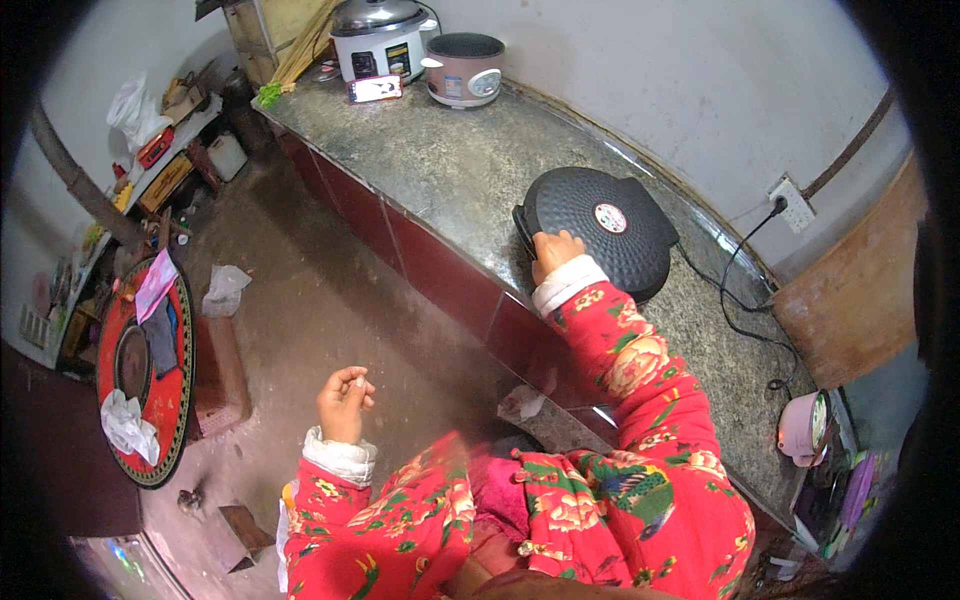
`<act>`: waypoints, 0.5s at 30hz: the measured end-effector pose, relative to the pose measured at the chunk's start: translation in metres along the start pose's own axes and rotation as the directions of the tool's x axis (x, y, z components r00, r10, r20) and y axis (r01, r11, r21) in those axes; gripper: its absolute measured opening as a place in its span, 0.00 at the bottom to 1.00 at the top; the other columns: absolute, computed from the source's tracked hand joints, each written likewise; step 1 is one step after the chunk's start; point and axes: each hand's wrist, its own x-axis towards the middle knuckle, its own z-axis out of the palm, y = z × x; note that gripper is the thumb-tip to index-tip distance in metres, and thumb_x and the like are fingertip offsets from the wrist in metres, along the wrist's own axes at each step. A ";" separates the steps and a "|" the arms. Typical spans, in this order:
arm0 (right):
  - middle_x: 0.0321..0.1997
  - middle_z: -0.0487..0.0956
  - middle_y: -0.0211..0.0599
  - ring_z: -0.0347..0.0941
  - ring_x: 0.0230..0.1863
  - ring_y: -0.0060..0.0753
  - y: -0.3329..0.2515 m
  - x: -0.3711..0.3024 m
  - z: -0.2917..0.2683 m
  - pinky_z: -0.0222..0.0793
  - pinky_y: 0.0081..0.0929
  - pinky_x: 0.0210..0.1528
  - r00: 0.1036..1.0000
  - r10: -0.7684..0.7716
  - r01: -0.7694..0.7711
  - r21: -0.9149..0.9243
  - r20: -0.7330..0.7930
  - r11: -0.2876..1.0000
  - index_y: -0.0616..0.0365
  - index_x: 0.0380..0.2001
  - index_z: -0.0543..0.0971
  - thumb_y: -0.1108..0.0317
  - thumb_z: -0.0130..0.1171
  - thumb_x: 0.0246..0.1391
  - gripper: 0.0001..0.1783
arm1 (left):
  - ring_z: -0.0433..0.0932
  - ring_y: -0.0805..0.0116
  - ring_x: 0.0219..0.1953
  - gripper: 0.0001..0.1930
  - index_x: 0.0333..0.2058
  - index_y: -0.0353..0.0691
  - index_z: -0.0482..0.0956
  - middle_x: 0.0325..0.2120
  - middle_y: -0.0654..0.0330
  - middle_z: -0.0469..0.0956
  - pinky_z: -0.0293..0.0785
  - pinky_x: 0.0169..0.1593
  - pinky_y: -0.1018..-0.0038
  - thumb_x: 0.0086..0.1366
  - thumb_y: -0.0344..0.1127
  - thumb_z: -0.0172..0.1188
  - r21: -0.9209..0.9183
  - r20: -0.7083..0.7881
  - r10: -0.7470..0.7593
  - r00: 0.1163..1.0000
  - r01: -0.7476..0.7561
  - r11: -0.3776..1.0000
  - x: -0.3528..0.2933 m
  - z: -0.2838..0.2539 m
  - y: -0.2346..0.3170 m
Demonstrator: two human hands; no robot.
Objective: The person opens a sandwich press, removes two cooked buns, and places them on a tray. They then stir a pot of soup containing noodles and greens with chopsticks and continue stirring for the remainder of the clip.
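A round black electric griddle (pixel 590 225) with a dimpled lid and a small round label lies closed on the stone counter (pixel 450 165). My right hand (pixel 556 255) is closed on its handle at the near left edge, and the fingertips are partly hidden by the handle and lid. My left hand (pixel 344 403) hangs over the floor, apart from the counter, its fingers curled in with nothing visible in them. Both arms wear red flowered sleeves with white cuffs.
A black cord (pixel 735 295) runs from the griddle to a wall socket (pixel 790 205). Two cookers, a white one (pixel 378 50) and a pink one (pixel 465 72), stand behind a phone (pixel 375 89). A small pink pot (pixel 800 430) sits at right. A red round tabletop (pixel 172 400) leans at left.
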 end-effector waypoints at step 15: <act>0.33 0.75 0.36 0.71 0.34 0.26 0.235 0.053 -0.221 0.66 0.23 0.41 0.959 0.240 -0.128 0.529 -0.149 0.839 0.65 0.42 0.72 0.70 0.60 0.43 0.20 | 0.70 0.80 0.24 0.09 0.38 0.36 0.72 0.24 0.64 0.74 0.67 0.28 0.84 0.58 0.28 0.51 0.160 0.467 0.027 0.884 -0.114 0.981 0.132 0.134 0.067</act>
